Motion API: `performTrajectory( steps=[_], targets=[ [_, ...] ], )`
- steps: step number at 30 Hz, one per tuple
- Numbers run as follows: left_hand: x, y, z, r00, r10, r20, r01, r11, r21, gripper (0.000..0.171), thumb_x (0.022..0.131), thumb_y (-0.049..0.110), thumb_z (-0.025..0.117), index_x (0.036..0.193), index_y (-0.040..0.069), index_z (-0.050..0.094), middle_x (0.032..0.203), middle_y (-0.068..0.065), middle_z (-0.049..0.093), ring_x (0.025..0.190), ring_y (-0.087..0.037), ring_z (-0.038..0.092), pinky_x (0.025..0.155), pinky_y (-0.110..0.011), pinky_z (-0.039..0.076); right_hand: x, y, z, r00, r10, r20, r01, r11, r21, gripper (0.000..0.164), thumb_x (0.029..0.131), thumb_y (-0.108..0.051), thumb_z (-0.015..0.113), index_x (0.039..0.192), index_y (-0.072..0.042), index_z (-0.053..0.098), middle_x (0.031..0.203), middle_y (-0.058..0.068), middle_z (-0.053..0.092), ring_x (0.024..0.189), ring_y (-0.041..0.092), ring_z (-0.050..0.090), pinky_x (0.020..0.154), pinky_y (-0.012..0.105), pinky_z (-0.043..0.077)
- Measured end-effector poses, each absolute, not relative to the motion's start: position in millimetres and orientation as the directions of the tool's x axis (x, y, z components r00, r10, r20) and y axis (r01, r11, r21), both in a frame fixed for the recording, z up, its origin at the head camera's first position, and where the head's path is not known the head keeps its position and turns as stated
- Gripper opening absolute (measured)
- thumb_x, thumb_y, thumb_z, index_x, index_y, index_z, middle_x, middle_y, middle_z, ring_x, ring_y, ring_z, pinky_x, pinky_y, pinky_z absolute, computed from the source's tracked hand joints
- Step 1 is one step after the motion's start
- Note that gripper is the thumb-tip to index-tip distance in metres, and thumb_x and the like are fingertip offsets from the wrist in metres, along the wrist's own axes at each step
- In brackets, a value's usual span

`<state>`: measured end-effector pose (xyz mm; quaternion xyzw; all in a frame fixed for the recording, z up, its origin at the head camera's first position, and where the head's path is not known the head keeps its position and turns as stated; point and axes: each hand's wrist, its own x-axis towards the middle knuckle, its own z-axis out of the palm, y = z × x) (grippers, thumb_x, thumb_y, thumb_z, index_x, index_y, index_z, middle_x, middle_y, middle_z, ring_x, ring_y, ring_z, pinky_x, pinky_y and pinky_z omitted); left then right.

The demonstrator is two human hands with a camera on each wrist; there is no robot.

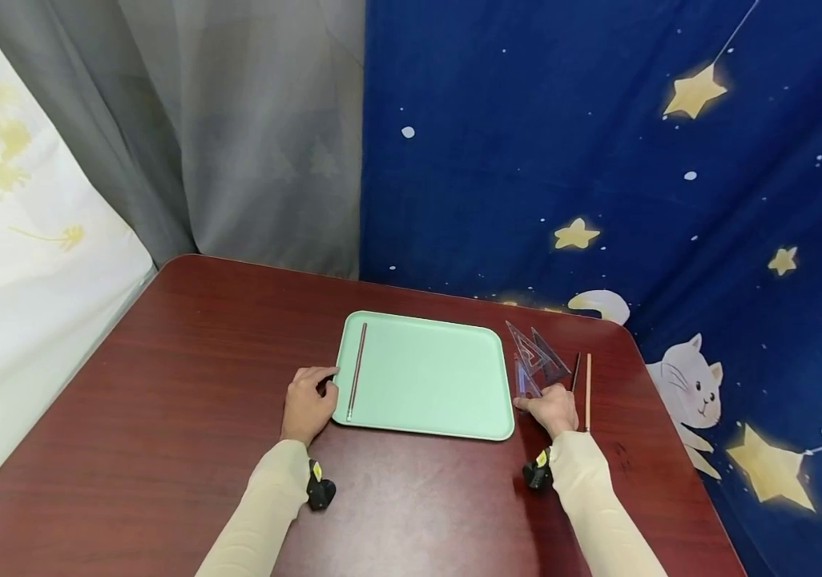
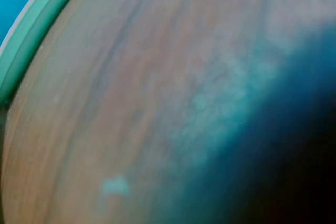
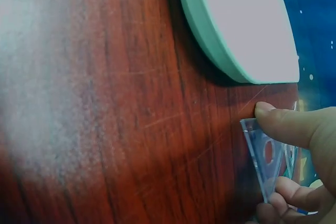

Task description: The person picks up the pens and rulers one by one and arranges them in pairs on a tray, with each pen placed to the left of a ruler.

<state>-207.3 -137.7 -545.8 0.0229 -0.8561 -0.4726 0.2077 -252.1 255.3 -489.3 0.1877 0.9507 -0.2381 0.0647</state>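
A pale green tray lies mid-table, with a thin reddish pencil-like stick along its left side. My left hand rests at the tray's left rim, index finger and thumb spread beside it. To the right of the tray, my right hand pinches a clear set square between thumb and fingertips. The piece stands tilted over the tabletop in the right wrist view. Other clear set squares overlap just beyond that hand. The left wrist view catches only the tray rim and blurred wood.
Right of the set squares lie a short dark pencil and a longer light wooden stick. The reddish-brown table reaches back to grey and blue curtains. A white cloth hangs at the left.
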Motion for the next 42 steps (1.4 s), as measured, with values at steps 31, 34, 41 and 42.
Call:
performTrajectory(
  steps=[31, 34, 41, 42],
  targets=[
    [-205.7, -139.0, -544.2, -0.915, -0.232, 0.331, 0.159, 0.546, 0.822, 0.027, 0.087, 0.004, 0.054, 0.108, 0.003, 0.072, 0.106, -0.016, 0.069, 0.102, -0.032, 0.057, 0.087, -0.049, 0.049, -238.4, 254.9, -463.3, -0.872, 0.272, -0.408, 0.444, 0.089, -0.891, 0.033, 0.085, 0.008, 0.048, 0.118, 0.012, 0.045, 0.073, 0.001, 0.060, 0.063, 0.006, 0.060, 0.062, 0.018, 0.055],
    [-205.6, -139.7, -544.7, -0.916, -0.233, 0.325, 0.152, 0.550, 0.821, 0.028, 0.087, 0.005, 0.054, 0.108, 0.003, 0.072, 0.106, -0.016, 0.069, 0.103, -0.032, 0.057, 0.088, -0.049, 0.049, -237.1, 252.3, -460.9, -0.873, 0.261, -0.412, 0.440, 0.061, -0.896, 0.037, 0.086, 0.007, 0.048, 0.123, 0.013, 0.044, 0.077, 0.002, 0.061, 0.065, 0.006, 0.062, 0.065, 0.019, 0.056],
    [-206.7, -138.8, -546.5, -0.911, -0.236, 0.338, 0.160, 0.553, 0.818, 0.028, 0.087, 0.005, 0.054, 0.107, 0.003, 0.072, 0.105, -0.015, 0.070, 0.102, -0.031, 0.057, 0.086, -0.049, 0.050, -237.3, 243.4, -458.7, -0.878, 0.234, -0.417, 0.424, -0.020, -0.905, 0.041, 0.089, 0.003, 0.046, 0.129, 0.011, 0.041, 0.084, 0.003, 0.060, 0.066, 0.004, 0.061, 0.067, 0.017, 0.055],
    [-206.7, -138.3, -546.6, -0.910, -0.237, 0.341, 0.162, 0.553, 0.818, 0.028, 0.087, 0.005, 0.054, 0.107, 0.003, 0.072, 0.105, -0.015, 0.070, 0.102, -0.031, 0.058, 0.085, -0.048, 0.050, -237.3, 242.1, -458.7, -0.879, 0.230, -0.418, 0.422, -0.033, -0.906, 0.041, 0.090, 0.002, 0.046, 0.129, 0.011, 0.041, 0.084, 0.002, 0.060, 0.066, 0.004, 0.060, 0.067, 0.017, 0.055]
  ],
)
